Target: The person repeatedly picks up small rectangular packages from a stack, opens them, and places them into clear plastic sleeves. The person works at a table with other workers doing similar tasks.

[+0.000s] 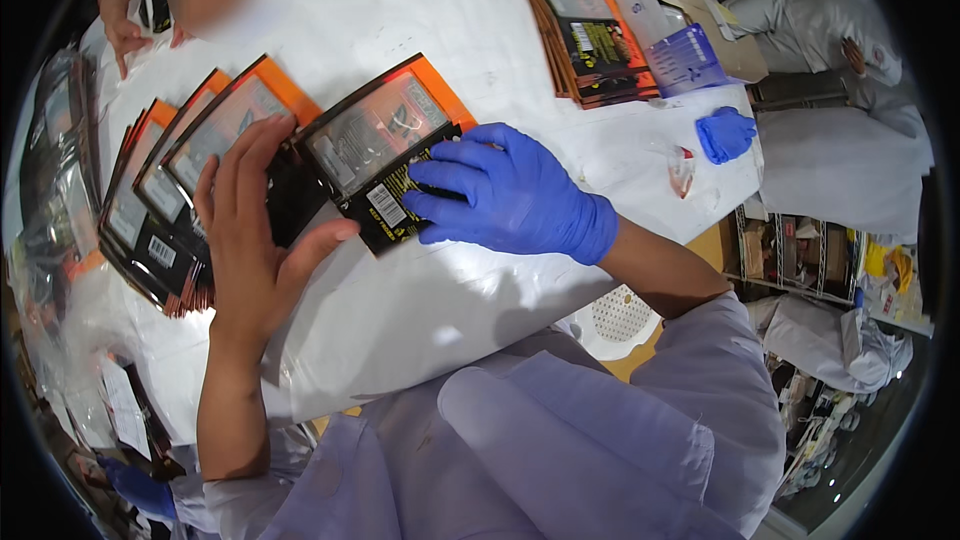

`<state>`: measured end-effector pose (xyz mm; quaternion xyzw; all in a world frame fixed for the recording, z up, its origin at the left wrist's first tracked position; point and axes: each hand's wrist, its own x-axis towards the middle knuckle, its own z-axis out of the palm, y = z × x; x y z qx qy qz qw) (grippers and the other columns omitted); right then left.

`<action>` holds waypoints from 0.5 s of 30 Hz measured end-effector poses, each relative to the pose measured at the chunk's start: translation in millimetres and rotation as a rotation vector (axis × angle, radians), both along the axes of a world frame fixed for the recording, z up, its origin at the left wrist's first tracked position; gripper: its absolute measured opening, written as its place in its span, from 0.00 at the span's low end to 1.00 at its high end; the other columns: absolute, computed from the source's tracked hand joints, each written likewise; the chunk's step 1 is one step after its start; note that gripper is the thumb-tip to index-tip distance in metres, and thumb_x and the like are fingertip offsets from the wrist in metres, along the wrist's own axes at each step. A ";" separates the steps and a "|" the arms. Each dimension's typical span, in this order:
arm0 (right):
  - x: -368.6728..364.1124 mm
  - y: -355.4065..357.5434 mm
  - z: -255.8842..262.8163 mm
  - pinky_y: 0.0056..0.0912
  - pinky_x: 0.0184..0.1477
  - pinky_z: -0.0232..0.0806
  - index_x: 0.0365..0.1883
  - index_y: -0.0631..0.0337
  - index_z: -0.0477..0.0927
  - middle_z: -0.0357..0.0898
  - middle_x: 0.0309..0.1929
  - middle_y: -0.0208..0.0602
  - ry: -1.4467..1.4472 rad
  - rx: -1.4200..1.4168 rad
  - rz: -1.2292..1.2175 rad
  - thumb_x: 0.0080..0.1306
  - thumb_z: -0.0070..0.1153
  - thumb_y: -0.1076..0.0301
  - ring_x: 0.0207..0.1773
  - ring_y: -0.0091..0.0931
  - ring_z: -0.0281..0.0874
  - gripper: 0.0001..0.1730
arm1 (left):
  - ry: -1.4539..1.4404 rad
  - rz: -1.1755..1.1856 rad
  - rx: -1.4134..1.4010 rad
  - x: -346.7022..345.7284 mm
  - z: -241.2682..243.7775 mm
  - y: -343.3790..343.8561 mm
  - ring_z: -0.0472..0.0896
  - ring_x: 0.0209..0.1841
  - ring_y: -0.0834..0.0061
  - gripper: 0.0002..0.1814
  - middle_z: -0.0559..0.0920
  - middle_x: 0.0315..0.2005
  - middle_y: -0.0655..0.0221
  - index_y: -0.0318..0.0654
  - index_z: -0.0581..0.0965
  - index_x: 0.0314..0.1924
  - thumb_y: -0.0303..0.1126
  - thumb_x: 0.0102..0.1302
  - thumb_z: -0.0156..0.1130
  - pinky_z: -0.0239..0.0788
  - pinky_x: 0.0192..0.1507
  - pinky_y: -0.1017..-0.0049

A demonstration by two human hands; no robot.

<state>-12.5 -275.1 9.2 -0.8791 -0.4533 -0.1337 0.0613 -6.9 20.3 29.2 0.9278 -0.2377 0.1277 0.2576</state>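
Note:
On the white-covered table (pixel 390 330), a black and orange printed pouch with a transparent window (pixel 382 135) lies under my right hand (pixel 510 195), which wears a blue glove. The right fingers rest spread on the pouch's black printed part; whether they grip it cannot be told. My bare left hand (pixel 255 232) is over the right end of a fanned stack of similar pouches (pixel 161 217), its fingers apart and its thumb beside the pouch's lower left edge. The left palm hides part of the stack.
Another pouch stack (pixel 585 37) lies at the upper right beside a blue printed plastic sheet (pixel 686 60). A crumpled blue glove (pixel 725 135) and a small clear wrapper (pixel 681 172) lie near the table's right edge. Clear plastic bags (pixel 52 165) line the left. Other people are at the table's far side and right.

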 end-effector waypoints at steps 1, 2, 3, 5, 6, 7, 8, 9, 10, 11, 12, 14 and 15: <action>1.8 -7.5 -1.0 0.37 0.60 0.72 0.54 0.43 0.87 0.84 0.60 0.25 -0.063 0.054 -0.025 0.63 0.73 0.48 0.60 0.26 0.80 0.23 | -0.002 -0.003 -0.031 0.4 2.2 2.7 0.74 0.70 0.59 0.44 0.77 0.68 0.63 0.42 0.74 0.71 0.63 0.64 0.72 0.44 0.79 0.49; 6.1 -17.2 -2.8 0.37 0.58 0.73 0.52 0.45 0.88 0.85 0.56 0.25 -0.126 0.107 -0.049 0.63 0.73 0.50 0.56 0.26 0.81 0.21 | -0.009 0.002 -0.037 1.4 3.4 3.8 0.75 0.70 0.59 0.41 0.78 0.68 0.63 0.42 0.75 0.69 0.61 0.66 0.71 0.45 0.80 0.50; 12.2 -27.2 -1.3 0.36 0.56 0.73 0.51 0.47 0.88 0.87 0.53 0.26 -0.194 0.156 -0.067 0.63 0.74 0.52 0.53 0.26 0.83 0.20 | -0.019 0.010 -0.047 2.5 2.4 4.6 0.75 0.70 0.59 0.38 0.79 0.67 0.64 0.41 0.76 0.68 0.59 0.68 0.71 0.45 0.80 0.51; 31.5 -40.5 30.0 0.26 0.44 0.71 0.47 0.58 0.89 0.88 0.42 0.32 -0.017 0.715 -0.288 0.69 0.71 0.69 0.42 0.24 0.84 0.10 | -0.038 0.065 0.001 1.3 4.9 4.8 0.75 0.69 0.59 0.32 0.80 0.65 0.63 0.39 0.78 0.65 0.54 0.71 0.69 0.45 0.80 0.52; 43.9 -42.7 33.8 0.24 0.37 0.68 0.44 0.60 0.88 0.83 0.33 0.26 0.082 1.279 -0.463 0.73 0.69 0.66 0.35 0.16 0.77 0.08 | -0.045 0.093 0.055 0.5 8.7 3.3 0.76 0.69 0.59 0.29 0.80 0.64 0.62 0.38 0.79 0.64 0.52 0.73 0.68 0.45 0.81 0.53; 56.9 -62.4 53.5 0.20 0.38 0.67 0.42 0.64 0.87 0.82 0.33 0.24 0.061 1.448 -0.579 0.79 0.64 0.64 0.36 0.12 0.73 0.11 | -0.052 0.124 0.107 -1.4 11.1 1.7 0.76 0.69 0.59 0.27 0.81 0.64 0.61 0.38 0.80 0.63 0.49 0.74 0.66 0.44 0.81 0.53; 64.4 -83.4 67.6 0.20 0.39 0.67 0.42 0.64 0.85 0.80 0.33 0.21 -0.014 1.604 -0.562 0.82 0.59 0.63 0.35 0.12 0.72 0.13 | -0.081 0.174 0.196 -3.6 13.3 -3.2 0.74 0.71 0.60 0.23 0.79 0.65 0.63 0.39 0.81 0.62 0.46 0.76 0.65 0.43 0.81 0.51; 69.6 -107.7 73.3 0.21 0.39 0.67 0.43 0.64 0.83 0.80 0.35 0.22 -0.124 1.698 -0.519 0.83 0.57 0.63 0.36 0.13 0.71 0.13 | -0.075 0.199 0.267 -5.9 14.1 -5.0 0.73 0.71 0.59 0.24 0.78 0.65 0.63 0.39 0.80 0.62 0.47 0.76 0.65 0.43 0.81 0.49; 73.1 -117.1 79.5 0.21 0.40 0.68 0.44 0.64 0.82 0.80 0.37 0.24 -0.212 1.712 -0.520 0.84 0.56 0.64 0.38 0.13 0.72 0.12 | -0.078 0.228 0.312 -5.4 12.1 -7.0 0.73 0.71 0.59 0.24 0.77 0.65 0.64 0.40 0.80 0.62 0.48 0.75 0.65 0.43 0.81 0.48; 75.7 -122.5 80.4 0.22 0.41 0.68 0.45 0.64 0.82 0.81 0.39 0.25 -0.303 1.728 -0.521 0.84 0.55 0.65 0.40 0.13 0.73 0.11 | -0.081 0.254 0.359 -6.0 11.0 -7.9 0.72 0.72 0.59 0.25 0.76 0.65 0.65 0.41 0.80 0.62 0.49 0.75 0.65 0.42 0.80 0.47; 82.1 -129.8 74.0 0.24 0.46 0.70 0.45 0.66 0.81 0.82 0.42 0.29 -0.402 1.540 -0.630 0.84 0.54 0.66 0.44 0.15 0.74 0.11 | -0.048 0.252 0.351 -7.0 6.9 -4.9 0.71 0.73 0.58 0.26 0.75 0.66 0.63 0.40 0.79 0.62 0.51 0.75 0.64 0.41 0.80 0.45; 83.5 -144.3 42.8 0.23 0.55 0.70 0.51 0.67 0.83 0.85 0.46 0.31 -0.161 1.422 -0.565 0.80 0.59 0.72 0.52 0.20 0.79 0.08 | -0.025 0.191 0.289 -5.6 -9.0 -4.0 0.69 0.73 0.56 0.27 0.75 0.66 0.61 0.40 0.79 0.62 0.52 0.74 0.62 0.39 0.81 0.42; 73.1 -142.8 52.5 0.31 0.61 0.70 0.53 0.61 0.85 0.87 0.49 0.35 0.002 1.094 -0.595 0.75 0.63 0.75 0.58 0.27 0.83 0.10 | -0.026 0.175 0.269 -4.8 -13.9 -4.5 0.69 0.72 0.55 0.26 0.75 0.65 0.60 0.40 0.79 0.62 0.51 0.74 0.61 0.38 0.81 0.40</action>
